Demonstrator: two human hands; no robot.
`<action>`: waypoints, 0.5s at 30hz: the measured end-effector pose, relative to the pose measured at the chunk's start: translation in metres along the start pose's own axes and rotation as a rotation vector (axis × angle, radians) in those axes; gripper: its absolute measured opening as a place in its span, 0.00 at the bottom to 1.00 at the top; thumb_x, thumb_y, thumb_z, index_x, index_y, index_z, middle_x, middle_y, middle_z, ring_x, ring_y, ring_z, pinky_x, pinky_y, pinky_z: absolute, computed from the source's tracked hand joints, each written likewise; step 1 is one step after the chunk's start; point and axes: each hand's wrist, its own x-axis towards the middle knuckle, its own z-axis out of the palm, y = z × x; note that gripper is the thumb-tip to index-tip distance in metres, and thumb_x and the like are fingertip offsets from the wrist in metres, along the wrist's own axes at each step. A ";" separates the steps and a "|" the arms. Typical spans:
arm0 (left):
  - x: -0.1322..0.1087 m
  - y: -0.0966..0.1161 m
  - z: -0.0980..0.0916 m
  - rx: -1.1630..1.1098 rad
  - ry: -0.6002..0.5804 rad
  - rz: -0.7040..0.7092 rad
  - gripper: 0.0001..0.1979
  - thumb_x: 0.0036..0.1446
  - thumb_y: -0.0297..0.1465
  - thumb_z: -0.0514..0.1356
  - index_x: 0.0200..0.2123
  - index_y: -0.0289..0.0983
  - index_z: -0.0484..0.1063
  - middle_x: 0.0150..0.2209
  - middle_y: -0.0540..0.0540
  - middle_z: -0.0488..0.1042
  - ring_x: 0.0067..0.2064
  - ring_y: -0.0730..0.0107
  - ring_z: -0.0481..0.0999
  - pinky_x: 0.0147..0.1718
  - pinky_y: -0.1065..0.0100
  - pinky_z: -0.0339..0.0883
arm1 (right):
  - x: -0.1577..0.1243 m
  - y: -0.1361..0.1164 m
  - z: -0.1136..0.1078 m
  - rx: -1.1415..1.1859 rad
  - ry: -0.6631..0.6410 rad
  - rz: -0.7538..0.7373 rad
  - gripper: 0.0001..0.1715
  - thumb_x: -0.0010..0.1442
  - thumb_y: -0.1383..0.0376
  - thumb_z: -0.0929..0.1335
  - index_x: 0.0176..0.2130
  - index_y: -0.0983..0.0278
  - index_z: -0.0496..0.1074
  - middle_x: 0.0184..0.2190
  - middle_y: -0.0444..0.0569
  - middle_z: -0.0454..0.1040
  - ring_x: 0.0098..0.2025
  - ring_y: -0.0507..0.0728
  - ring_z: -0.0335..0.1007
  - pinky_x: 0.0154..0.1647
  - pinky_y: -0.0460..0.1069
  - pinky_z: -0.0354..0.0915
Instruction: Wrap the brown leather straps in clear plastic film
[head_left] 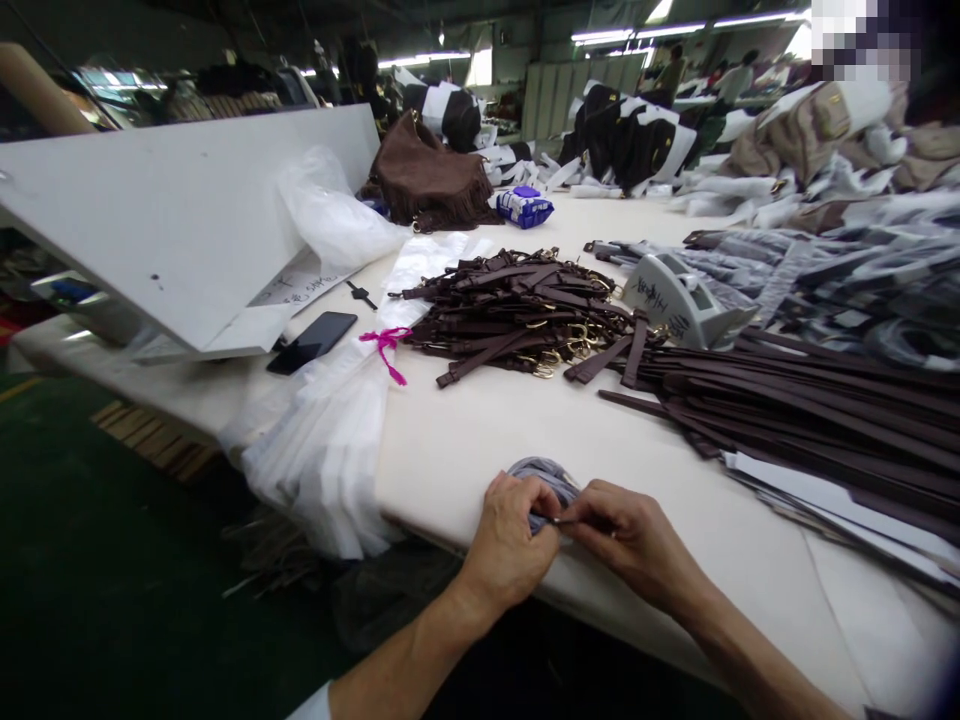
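Note:
At the table's front edge lies a coiled strap in greyish wrapping, partly covered by my hands. My left hand is closed on the near side of the coil. Fingers of my right hand pinch a small dark end beside my left fingertips; its details are too small to tell. Beyond the coil is a pile of short dark brown straps with gold clasps. Long dark brown straps lie to the right.
White plastic bags hang over the front edge at left, near a black phone and pink ties. A grey tape dispenser, brown fringed bag and wrapped straps stand or lie farther back. People are in the background.

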 end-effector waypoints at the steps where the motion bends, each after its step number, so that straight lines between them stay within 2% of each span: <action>1: 0.000 0.000 0.000 0.005 0.003 0.013 0.09 0.41 0.19 0.56 0.24 0.38 0.66 0.27 0.49 0.70 0.35 0.64 0.68 0.47 0.55 0.60 | -0.003 0.001 0.002 -0.010 0.023 -0.040 0.07 0.57 0.68 0.65 0.31 0.63 0.72 0.27 0.46 0.70 0.29 0.52 0.67 0.28 0.45 0.61; 5: -0.003 -0.005 0.003 0.019 0.017 0.065 0.08 0.42 0.18 0.55 0.23 0.37 0.68 0.26 0.48 0.70 0.35 0.63 0.68 0.41 0.58 0.63 | -0.012 0.007 0.010 -0.101 0.106 -0.238 0.12 0.61 0.69 0.60 0.35 0.64 0.72 0.30 0.50 0.70 0.32 0.53 0.68 0.31 0.46 0.63; 10: -0.011 -0.019 0.001 0.030 -0.021 0.233 0.09 0.45 0.20 0.55 0.28 0.38 0.69 0.31 0.48 0.73 0.39 0.64 0.69 0.49 0.54 0.57 | -0.019 0.011 0.017 -0.238 0.158 -0.359 0.14 0.63 0.71 0.58 0.38 0.64 0.72 0.31 0.51 0.71 0.32 0.54 0.67 0.31 0.46 0.63; 15: -0.010 -0.030 -0.005 0.121 -0.115 0.438 0.07 0.49 0.24 0.56 0.33 0.38 0.70 0.35 0.48 0.75 0.42 0.63 0.69 0.52 0.53 0.52 | -0.019 0.007 0.016 -0.387 0.130 -0.443 0.14 0.63 0.73 0.58 0.33 0.65 0.70 0.29 0.50 0.70 0.30 0.54 0.64 0.29 0.47 0.61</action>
